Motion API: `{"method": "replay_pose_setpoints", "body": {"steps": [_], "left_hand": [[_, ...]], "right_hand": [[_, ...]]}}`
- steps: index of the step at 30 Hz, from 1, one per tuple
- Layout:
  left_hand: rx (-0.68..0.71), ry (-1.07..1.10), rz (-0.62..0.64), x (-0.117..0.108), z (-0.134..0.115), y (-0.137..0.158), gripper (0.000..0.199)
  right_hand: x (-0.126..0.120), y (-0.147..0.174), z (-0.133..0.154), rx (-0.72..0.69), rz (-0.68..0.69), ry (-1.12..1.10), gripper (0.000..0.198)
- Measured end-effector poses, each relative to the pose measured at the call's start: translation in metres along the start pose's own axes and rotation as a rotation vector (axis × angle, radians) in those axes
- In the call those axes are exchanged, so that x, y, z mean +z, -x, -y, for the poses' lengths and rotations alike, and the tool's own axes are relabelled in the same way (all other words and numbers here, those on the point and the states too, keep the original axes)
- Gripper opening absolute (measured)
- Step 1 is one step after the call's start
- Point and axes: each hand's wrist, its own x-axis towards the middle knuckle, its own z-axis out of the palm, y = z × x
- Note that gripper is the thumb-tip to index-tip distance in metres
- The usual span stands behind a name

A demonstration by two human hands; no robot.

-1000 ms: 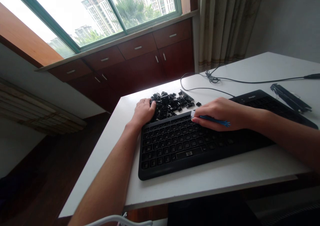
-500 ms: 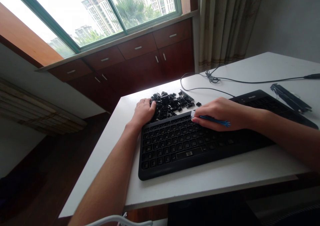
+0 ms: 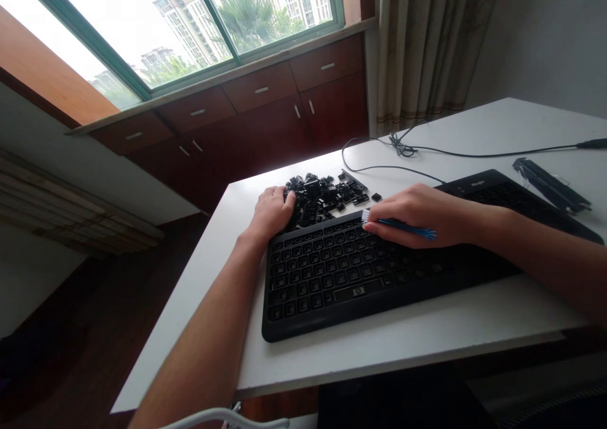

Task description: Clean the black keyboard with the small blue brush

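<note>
A black keyboard (image 3: pixel 322 312) with its keycaps off lies tilted across the white table. My right hand (image 3: pixel 417 211) is closed around a small blue brush (image 3: pixel 403 227), its white bristles at the keyboard's back row. Blue bristle-like strands show at the brush's other end. At the keyboard's far left corner, my left hand (image 3: pixel 274 212) lies with fingers stretched and thumb apart, against a heap of loose black keycaps (image 3: pixel 322 198). Its fingertips are partly hidden. One keycap (image 3: pixel 376 197) sits apart from the heap, near my right hand.
Behind the keyboard runs a black cable (image 3: pixel 403 147), bundled in a knot. A long dark strip-like object (image 3: pixel 550 185) lies to the right on the white table (image 3: pixel 497 131). A pale tube-like piece (image 3: pixel 227 416) shows at the bottom edge. Red-brown cabinets (image 3: pixel 275 125) stand beyond the table.
</note>
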Motion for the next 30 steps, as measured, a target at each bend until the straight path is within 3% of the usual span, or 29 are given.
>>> {"method": "replay_pose_setpoints", "body": {"steps": [30], "left_hand": [[-0.003,0.002,-0.003,0.0007,-0.0002,0.0000,0.067]], "right_hand": [[-0.0025,0.0000,-0.0009,-0.030,-0.007,-0.023,0.029]]}}
